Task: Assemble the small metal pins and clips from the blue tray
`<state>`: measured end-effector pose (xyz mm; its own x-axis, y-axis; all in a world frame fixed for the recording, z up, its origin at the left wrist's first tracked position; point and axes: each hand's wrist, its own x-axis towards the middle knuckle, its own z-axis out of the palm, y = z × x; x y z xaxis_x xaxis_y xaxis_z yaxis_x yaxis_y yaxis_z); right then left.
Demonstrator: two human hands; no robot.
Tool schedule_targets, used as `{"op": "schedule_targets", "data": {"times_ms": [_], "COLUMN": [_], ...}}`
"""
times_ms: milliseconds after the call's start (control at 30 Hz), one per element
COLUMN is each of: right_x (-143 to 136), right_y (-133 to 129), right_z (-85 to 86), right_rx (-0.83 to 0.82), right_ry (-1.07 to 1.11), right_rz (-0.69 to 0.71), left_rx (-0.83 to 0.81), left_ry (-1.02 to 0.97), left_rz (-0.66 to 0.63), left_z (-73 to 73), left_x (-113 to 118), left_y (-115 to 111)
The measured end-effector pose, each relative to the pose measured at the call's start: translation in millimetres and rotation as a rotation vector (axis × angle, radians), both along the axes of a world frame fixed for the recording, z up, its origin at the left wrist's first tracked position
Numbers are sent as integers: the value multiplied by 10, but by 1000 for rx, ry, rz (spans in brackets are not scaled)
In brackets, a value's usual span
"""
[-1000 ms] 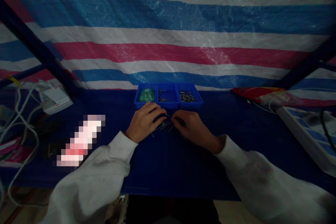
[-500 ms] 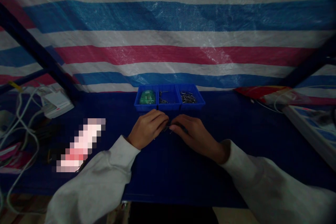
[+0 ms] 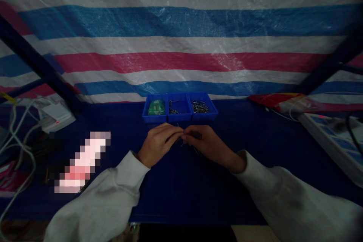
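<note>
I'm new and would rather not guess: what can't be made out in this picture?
All in the head view:
Thin, dark metal pieces: too small, and partly covered by the bare left hand and right hand.
Inside of the crumpled green plastic bundle: hidden by its own plastic.
Bright oblong thing, left: blurred by coarse pixelation.
White-rimmed, blue-and-white flat box: cut off by the right edge.

The person's left hand (image 3: 160, 141) and right hand (image 3: 210, 143) meet above a dark blue flat table (image 3: 181, 193), with their fingertips close together. Some thin metal pieces (image 3: 182, 144) show there, too small to tell exactly. Just behind the hands stands a blue plastic three-part tray (image 3: 179, 118). It contains a green rounded bundle (image 3: 157, 107) at left, few thin dark pins (image 3: 173, 110) in the middle, and a heap of short metallic pins (image 3: 200, 107) at right.
</note>
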<state>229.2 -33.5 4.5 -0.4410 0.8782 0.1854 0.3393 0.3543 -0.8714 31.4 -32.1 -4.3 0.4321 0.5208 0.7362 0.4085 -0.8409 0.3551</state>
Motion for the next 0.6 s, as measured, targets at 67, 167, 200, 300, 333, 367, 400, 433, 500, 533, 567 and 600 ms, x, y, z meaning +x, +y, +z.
{"op": "schedule_targets", "data": {"times_ms": [67, 167, 200, 300, 333, 367, 400, 433, 500, 533, 567, 600], "right_x": [8, 13, 10, -9, -15, -19, -19, -15, 3, 14, 24, 32], "right_y": [6, 0, -8, -46, -56, -63, -64, -58, -34, -18, -3, 8], "right_z": [5, 16, 19, 31, 35, 39, 42, 44, 38, 32, 24, 16], "right_rx": [-18, -13, -8, 26, 43, 60, 75, 88, 112, 119, 120, 113], "right_ry": [4, -6, -8, -19, -26, -34, -40, -43, -32, -21, -5, 7], "right_rz": [-34, -66, -65, -43, -35, -31, -34, -45, -89, -112, -121, -106], "left_rx": [-8, -29, -33, -35, -39, -43, -51, -63, -95, -115, -138, -159], "left_ry": [7, 38, 52, 96, 106, 112, 112, 106, 74, 54, 32, 11], "left_rz": [3, 6, 13, 34, 38, 39, 38, 37, 36, 31, 23, 12], "left_z": [-19, -44, -47, -43, -37, -30, -22, -12, 8, 18, 28, 36], "left_x": [-7, -14, -15, -20, -22, -25, -27, -28, -23, -18, -10, -1], "left_y": [15, 30, 31, 23, 19, 15, 10, 6, -3, -8, -12, -16]}}
